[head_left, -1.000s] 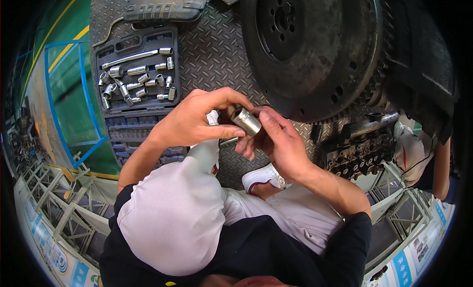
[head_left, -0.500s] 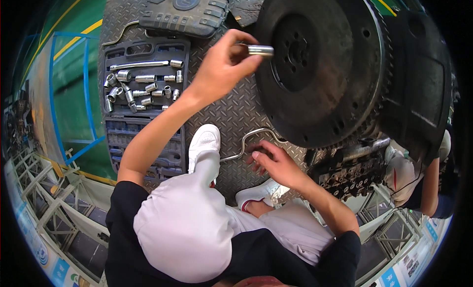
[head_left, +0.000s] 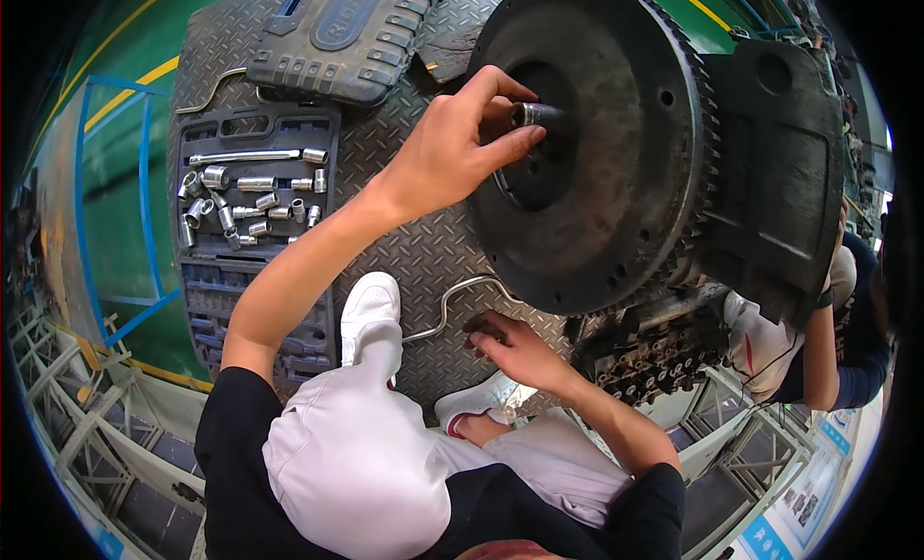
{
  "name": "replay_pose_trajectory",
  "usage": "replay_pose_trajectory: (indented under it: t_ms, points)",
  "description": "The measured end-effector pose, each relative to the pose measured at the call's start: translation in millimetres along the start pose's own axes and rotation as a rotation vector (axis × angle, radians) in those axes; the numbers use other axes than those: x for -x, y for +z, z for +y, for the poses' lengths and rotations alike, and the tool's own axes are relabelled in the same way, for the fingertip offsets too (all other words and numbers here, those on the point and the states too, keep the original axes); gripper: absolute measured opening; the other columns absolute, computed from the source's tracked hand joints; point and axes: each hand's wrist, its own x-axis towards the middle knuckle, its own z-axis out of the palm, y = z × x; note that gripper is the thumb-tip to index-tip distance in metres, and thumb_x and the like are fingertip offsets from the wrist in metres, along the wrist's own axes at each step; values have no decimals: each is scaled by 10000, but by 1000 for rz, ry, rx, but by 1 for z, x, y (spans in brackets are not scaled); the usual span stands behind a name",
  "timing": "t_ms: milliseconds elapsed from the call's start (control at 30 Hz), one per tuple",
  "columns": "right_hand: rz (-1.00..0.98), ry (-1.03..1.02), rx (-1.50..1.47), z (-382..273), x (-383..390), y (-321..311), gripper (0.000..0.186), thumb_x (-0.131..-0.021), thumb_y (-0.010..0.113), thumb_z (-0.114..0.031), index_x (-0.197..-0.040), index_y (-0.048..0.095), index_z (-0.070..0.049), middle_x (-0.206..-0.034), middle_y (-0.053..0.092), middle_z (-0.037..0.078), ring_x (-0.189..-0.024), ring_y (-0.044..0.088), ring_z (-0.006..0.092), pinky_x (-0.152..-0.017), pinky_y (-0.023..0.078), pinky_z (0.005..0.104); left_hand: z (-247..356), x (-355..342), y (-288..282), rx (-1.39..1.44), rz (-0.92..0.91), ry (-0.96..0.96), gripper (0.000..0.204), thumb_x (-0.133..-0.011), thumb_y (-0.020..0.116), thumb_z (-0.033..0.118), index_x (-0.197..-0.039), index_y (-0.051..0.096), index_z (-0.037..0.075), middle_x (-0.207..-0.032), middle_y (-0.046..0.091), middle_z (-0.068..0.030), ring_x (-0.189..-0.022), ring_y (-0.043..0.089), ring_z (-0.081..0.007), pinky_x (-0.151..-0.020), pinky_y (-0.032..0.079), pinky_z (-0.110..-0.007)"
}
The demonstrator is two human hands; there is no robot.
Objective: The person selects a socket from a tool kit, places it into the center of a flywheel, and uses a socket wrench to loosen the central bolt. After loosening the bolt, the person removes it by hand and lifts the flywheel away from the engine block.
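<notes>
Silvery metal shows on the socket (head_left: 535, 114), which is pinched between the thumb and index finger of the left hand (head_left: 467, 141), the other fingers curling in behind it. It lies sideways past those fingertips, its far end pointing at the recessed centre of a dark flywheel (head_left: 616, 204); that end is in shadow, so whether it touches the metal there I can't fairly say. The flywheel fills the space just right of the gripping fingers, teeth along its right edge, and beyond it stands a black casting (head_left: 770, 175).

Nearer the body from the left fingers, the right hand (head_left: 520, 353) hangs with its fingers loosely bent and parted. Just left of these fingers a bent metal rod (head_left: 446, 310) lies on the patterned steel plate (head_left: 423, 247); to their right sits a dark engine part (head_left: 659, 363) with rows of holes. Two white shoes (head_left: 371, 305) flank the near end of the rod.

Well to the left of the left fingers lies an unfolded tool case (head_left: 298, 137), with loose sockets (head_left: 255, 185) and a long bar (head_left: 245, 158) in its far half. Beyond the left fingers, further from the body, rests a black hard case (head_left: 322, 69). Far right of both hands, another person's forearm (head_left: 820, 358) shows.
</notes>
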Motion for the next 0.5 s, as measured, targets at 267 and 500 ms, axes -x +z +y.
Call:
replay_pose_trajectory:
  t_ms: [267,500]
  points:
    - [33,-44,-57,12,-1,-5,347,-930,595,-293,-1116,609,0,-980,695,213,-897,687,349,-798,526,384,-10,-7,-9,-198,-34,274,407,-868,737,85,-1209,537,-15,-1032,686,-187,-959,699,-273,-819,547,-358]
    - [76,-33,-163,32,0,-9,297,-950,599,-218,-1136,608,13,-970,696,178,-896,685,276,-817,521,357,-6,-31,-28,-672,-26,845,404,-762,676,-67,-1153,586,-17,-1043,646,-163,-941,651,-351,-823,549,-411]
